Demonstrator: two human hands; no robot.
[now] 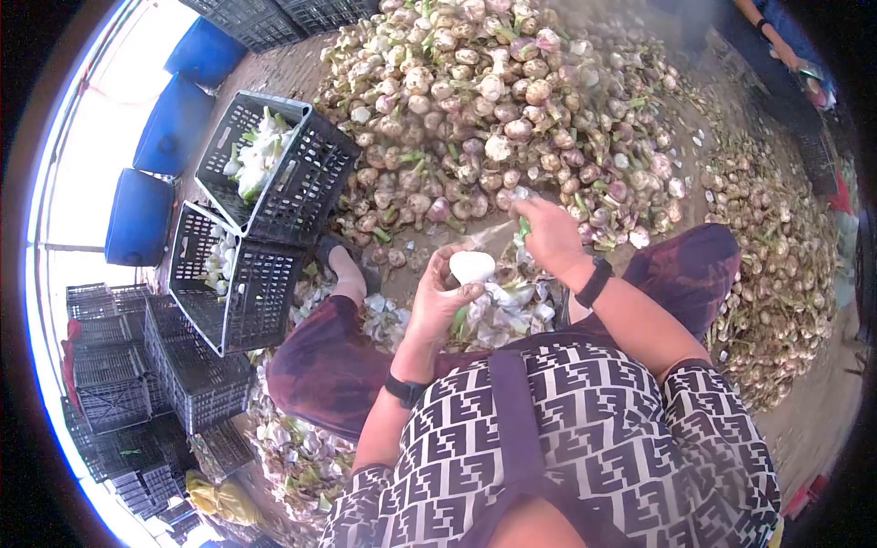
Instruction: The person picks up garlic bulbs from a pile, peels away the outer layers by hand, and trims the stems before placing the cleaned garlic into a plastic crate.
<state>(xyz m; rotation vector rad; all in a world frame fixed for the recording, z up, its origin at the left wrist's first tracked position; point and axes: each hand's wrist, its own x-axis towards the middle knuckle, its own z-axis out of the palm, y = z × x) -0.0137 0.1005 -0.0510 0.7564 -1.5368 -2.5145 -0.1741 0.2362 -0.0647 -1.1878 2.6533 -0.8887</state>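
Observation:
My left hand (438,297) is closed around a smooth white garlic bulb (472,267), the thumb at its lower side and fingers at its far side. Just right of it and a little farther out, my right hand (553,239) is curled shut on what looks like a small green-handled knife (523,230). A pale, thin, slightly blurred strip reaches from that green part toward the bulb. Beneath both hands, loose garlic skins and green stem pieces (512,310) lie between my legs.
A large heap of unpeeled garlic (475,110) spreads ahead, with another heap (767,265) to the right. Two black crates (301,173) (260,297) at left hold white garlic. Blue barrels (178,119) and stacked crates (196,365) stand farther left. A co-worker's hand (784,55) shows at upper right.

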